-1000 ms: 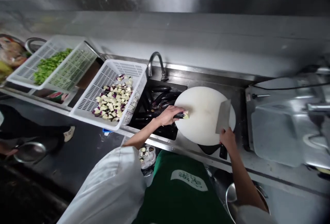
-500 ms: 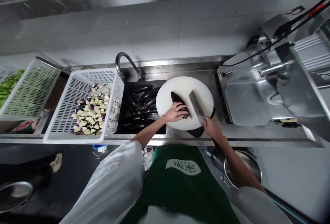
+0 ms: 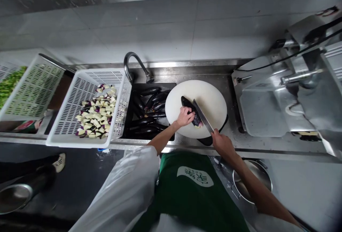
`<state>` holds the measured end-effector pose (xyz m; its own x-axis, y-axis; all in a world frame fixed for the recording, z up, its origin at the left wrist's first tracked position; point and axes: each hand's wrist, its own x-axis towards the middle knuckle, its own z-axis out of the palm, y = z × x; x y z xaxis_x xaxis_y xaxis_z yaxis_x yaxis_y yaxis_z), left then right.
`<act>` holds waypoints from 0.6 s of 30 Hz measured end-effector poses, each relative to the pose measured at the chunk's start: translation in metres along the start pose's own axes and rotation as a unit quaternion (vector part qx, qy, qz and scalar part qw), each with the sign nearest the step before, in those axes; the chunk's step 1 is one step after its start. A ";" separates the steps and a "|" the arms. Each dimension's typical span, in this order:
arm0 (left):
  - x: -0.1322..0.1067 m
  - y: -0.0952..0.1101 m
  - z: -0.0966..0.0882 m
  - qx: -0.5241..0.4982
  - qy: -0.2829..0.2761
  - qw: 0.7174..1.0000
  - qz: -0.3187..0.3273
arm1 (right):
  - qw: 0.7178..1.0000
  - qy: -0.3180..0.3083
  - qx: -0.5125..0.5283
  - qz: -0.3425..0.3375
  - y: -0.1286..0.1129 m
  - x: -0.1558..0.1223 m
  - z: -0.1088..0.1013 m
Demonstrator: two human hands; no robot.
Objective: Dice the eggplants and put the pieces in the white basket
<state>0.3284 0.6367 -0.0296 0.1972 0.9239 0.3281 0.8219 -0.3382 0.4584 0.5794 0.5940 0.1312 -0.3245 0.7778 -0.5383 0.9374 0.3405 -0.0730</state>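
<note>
A dark purple eggplant lies slanted on the round white cutting board. My left hand rests on its left side with curled fingers, gripping it against the board. In my right hand is the handle of a cleaver. The blade stands close along the eggplant's right side; whether it touches the skin I cannot tell. Left of the board, several whole eggplants lie in the sink. Cut eggplant chunks are heaped in a white perforated basket.
A curved faucet rises behind the sink. On the right stands a metal slicing machine. Another basket with chopped greens is at far left. A metal pot sits below the counter, and a person's shoe shows on the floor.
The cleaver has moved left, from apart on the board to right beside the eggplant. My left hand's spread fingers have curled in. The view has shifted slightly.
</note>
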 end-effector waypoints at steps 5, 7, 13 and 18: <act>0.006 -0.001 0.006 -0.009 -0.014 1.000 0.006 | 1.000 -0.012 -0.008 -0.011 -0.004 -0.002 -0.006; 0.007 -0.002 0.007 -0.010 -0.012 1.000 0.007 | 1.000 -0.015 -0.009 -0.017 -0.003 0.002 -0.008; 0.005 0.000 0.006 -0.028 -0.013 0.999 0.010 | 0.999 -0.027 0.009 -0.037 -0.009 0.029 -0.021; 0.003 0.001 0.007 -0.016 -0.007 1.000 0.018 | 0.999 -0.009 0.021 -0.039 -0.043 0.078 -0.036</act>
<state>0.3338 0.6408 -0.0342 0.2334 0.9136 0.3330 0.7967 -0.3760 0.4732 0.5092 0.6593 0.1229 -0.3942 0.7407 -0.5440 0.9143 0.3762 -0.1504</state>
